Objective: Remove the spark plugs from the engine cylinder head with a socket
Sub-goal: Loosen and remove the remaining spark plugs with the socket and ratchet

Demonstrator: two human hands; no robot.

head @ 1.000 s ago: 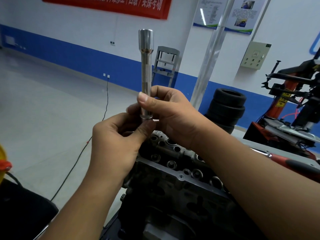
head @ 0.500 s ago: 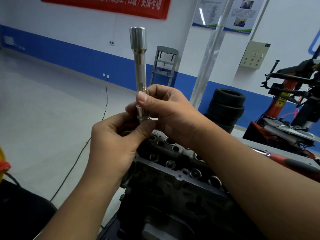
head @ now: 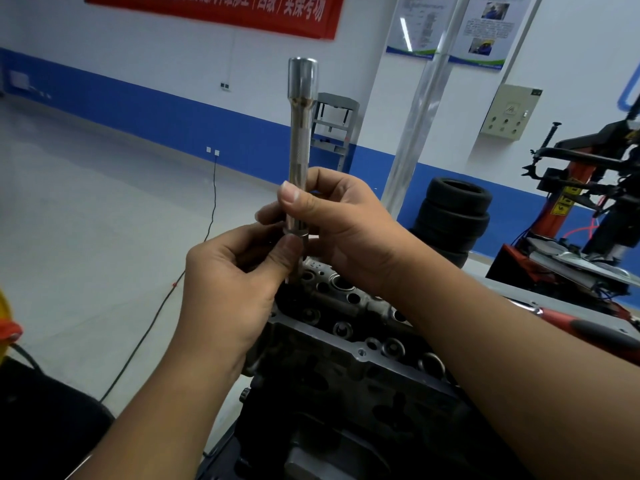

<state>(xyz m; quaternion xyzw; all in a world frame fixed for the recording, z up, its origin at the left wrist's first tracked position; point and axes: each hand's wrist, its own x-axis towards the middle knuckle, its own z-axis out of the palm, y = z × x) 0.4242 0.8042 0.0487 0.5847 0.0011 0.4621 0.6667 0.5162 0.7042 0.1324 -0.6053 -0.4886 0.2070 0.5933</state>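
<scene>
While the right hand (head: 341, 223) is pinching the lower shaft of the long chrome socket (head: 300, 143) between thumb and fingers, it is holding the tool upright (wider end at the top) above the far end of the engine cylinder head (head: 349, 317). Just below, the left hand (head: 232, 271) is closing its fingertips on what seems to be a spark plug at the socket's lower end, though the thumb is hiding most of it.
</scene>
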